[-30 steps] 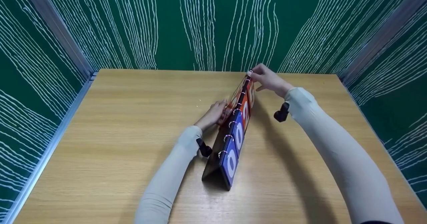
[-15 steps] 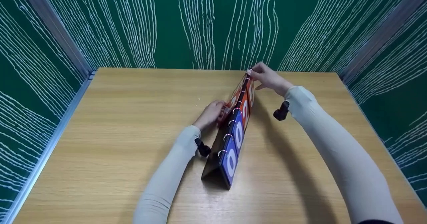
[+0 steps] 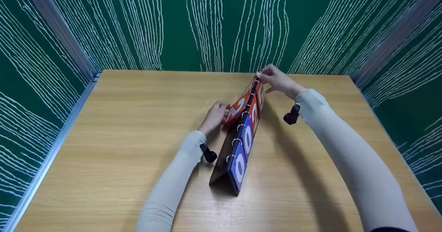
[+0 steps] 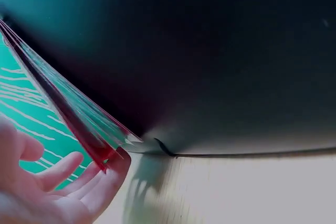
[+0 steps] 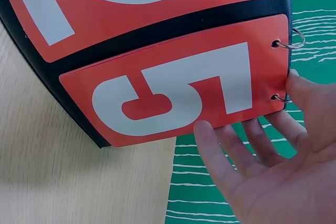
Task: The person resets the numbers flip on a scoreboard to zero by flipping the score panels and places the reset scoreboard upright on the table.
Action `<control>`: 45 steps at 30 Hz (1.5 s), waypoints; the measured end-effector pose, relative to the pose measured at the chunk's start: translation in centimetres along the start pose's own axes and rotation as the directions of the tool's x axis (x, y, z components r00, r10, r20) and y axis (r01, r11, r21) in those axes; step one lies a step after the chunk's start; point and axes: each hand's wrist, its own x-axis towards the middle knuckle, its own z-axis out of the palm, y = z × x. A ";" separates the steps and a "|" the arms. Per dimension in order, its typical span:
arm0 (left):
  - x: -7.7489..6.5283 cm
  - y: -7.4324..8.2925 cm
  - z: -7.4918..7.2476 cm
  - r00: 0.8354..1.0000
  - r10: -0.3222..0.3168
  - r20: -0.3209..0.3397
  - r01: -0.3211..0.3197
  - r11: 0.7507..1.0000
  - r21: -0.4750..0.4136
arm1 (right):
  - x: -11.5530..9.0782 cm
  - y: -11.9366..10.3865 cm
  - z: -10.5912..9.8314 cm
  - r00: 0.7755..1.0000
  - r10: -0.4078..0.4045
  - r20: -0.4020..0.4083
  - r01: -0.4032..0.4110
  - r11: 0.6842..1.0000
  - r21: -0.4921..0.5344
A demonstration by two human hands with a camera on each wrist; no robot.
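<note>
A tent-shaped flip scoreboard (image 3: 247,135) stands on the table, its red and blue number cards hung from metal rings along the top. On its left side, my left hand (image 3: 215,116) touches the lower edge of a red number card (image 3: 238,108) that tilts out from the black board. In the left wrist view, the edges of the red cards (image 4: 79,124) lie against loosely extended fingers, the thumb apart. My right hand (image 3: 278,81) holds the far top corner. In the right wrist view, its thumb is at the spine and a fingertip meets the edge of the red 5 card (image 5: 173,93).
The wooden table (image 3: 138,138) extends on both sides of the scoreboard. A green wall (image 3: 231,28) with white wavy lines rises behind it, and similar panels stand left and right. Grey posts (image 3: 62,28) mark the corners.
My left hand has shifted slightly left, away from the board. The red card beside it has swung outward, showing more of its white numeral. My right hand stays at the far corner.
</note>
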 end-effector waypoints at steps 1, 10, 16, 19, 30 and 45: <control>0.0 0.0 0.0 1.000 0.000 -0.003 0.000 1.000 -0.003 | 0.0 0.0 0.0 1.000 -0.001 -0.002 0.001 1.000 0.000; -0.1 0.5 -0.4 0.998 0.042 -0.051 -0.040 0.999 0.032 | -0.1 -0.1 -0.1 1.000 -0.006 -0.009 0.006 1.000 -0.012; -0.1 0.6 -0.8 0.994 0.056 -0.098 -0.049 0.997 0.063 | 0.0 0.0 -0.2 1.000 -0.002 -0.018 0.002 1.000 -0.022; -0.1 0.5 -1.0 0.993 0.048 -0.112 -0.042 0.998 0.054 | 0.0 0.0 -0.2 1.000 -0.002 -0.015 0.002 1.000 -0.018; -0.5 0.6 -1.1 0.992 0.043 -0.117 -0.038 0.998 0.040 | 0.0 0.0 0.0 1.000 -0.015 -0.006 0.014 1.000 -0.016; -0.4 0.6 -1.1 0.986 0.044 -0.163 -0.039 0.999 0.034 | -0.1 -0.1 0.0 0.999 -0.033 -0.004 0.033 0.999 -0.002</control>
